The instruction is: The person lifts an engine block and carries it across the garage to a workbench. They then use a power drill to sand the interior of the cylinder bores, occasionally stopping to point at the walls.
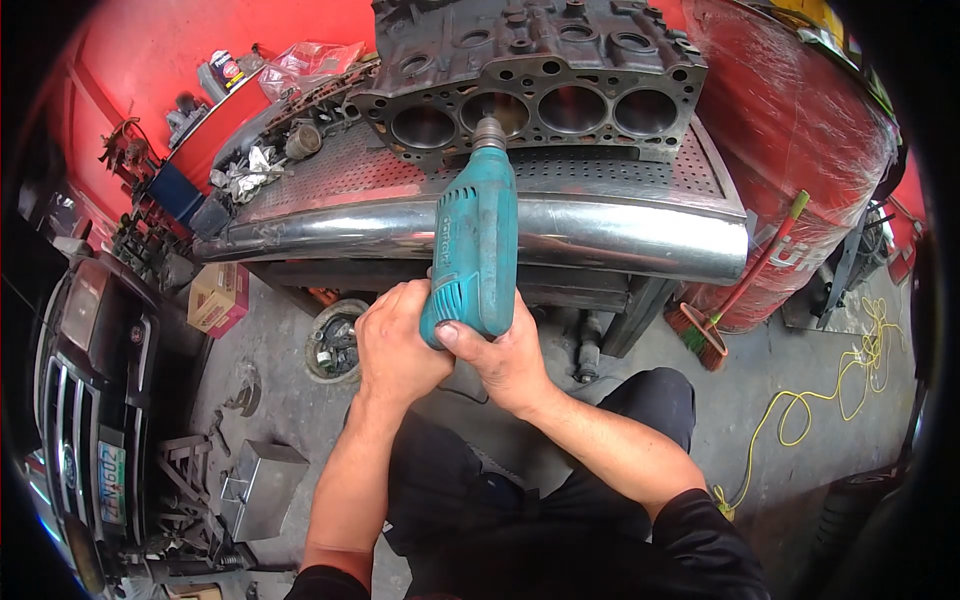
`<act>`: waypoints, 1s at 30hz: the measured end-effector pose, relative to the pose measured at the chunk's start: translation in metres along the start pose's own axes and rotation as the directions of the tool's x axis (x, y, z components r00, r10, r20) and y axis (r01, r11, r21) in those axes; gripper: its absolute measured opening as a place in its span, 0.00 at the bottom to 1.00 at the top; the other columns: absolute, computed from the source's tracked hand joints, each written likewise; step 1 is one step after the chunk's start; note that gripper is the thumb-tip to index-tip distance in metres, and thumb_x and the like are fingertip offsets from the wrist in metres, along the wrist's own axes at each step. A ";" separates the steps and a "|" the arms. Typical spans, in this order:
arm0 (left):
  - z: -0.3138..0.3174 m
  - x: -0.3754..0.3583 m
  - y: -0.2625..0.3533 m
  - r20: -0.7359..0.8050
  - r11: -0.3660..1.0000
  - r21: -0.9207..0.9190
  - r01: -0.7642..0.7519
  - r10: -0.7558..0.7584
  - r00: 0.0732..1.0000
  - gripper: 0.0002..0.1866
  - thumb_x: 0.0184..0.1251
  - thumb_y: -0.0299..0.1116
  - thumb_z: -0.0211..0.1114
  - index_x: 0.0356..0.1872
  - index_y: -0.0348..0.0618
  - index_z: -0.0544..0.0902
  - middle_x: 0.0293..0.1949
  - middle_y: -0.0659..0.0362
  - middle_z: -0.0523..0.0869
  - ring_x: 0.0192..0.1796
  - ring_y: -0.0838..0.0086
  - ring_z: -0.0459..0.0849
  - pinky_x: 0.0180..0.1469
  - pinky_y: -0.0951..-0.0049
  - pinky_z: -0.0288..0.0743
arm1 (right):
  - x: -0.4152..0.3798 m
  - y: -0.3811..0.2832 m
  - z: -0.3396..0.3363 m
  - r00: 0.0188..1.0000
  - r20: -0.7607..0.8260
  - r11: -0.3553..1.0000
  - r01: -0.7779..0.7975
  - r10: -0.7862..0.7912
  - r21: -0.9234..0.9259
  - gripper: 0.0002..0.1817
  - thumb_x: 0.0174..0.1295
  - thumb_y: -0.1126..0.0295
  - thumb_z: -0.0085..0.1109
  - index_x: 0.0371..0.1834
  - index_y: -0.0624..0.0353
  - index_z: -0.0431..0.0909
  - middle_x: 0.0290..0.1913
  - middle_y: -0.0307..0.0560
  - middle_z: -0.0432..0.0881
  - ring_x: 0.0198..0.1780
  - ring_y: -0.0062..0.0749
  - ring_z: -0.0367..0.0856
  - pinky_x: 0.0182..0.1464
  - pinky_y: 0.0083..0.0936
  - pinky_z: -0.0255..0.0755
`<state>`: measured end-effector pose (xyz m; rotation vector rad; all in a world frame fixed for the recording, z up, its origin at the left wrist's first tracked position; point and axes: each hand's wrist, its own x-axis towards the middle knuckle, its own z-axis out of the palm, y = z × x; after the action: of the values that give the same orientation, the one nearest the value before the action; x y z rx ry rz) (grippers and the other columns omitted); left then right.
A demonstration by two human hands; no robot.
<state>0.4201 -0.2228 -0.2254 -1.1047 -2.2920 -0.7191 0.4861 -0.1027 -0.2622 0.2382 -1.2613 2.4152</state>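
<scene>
A teal power drill (480, 235) points away from me, gripped by both hands. My left hand (398, 335) is closed around the lower left of its body and handle. My right hand (500, 360) wraps the handle from the right, its thumb lying against the drill's rear end. The metal chuck (489, 135) sits in front of the second cylinder bore from the left in an engine block (540, 135). Whatever bit or tool the chuck carries is mostly hidden in that bore. The block lies on its side, showing a row of several round bores.
The block rests on a perforated metal bench (600, 182) with a rounded shiny front edge. At left are a vehicle front (90, 400), a cardboard box (218, 300) and a metal box (262, 488). A broom (700, 335) leans at right; a yellow cord (790, 410) trails across the floor.
</scene>
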 end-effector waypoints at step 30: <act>-0.004 -0.016 0.000 -0.007 0.999 -0.031 -0.031 0.030 1.000 0.17 0.41 0.26 0.70 0.37 0.40 0.80 0.31 0.50 0.84 0.37 0.50 0.85 0.39 0.55 0.79 | -0.018 0.002 0.008 1.000 -0.020 1.000 -0.001 0.000 -0.022 0.38 0.61 0.71 0.73 0.70 0.61 0.60 0.59 0.42 0.74 0.60 0.23 0.73 0.65 0.29 0.69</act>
<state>0.4301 -0.2341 -0.2320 -1.1473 -2.2607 -0.7479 0.5011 -0.1153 -0.2654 0.2070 -1.2792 2.3968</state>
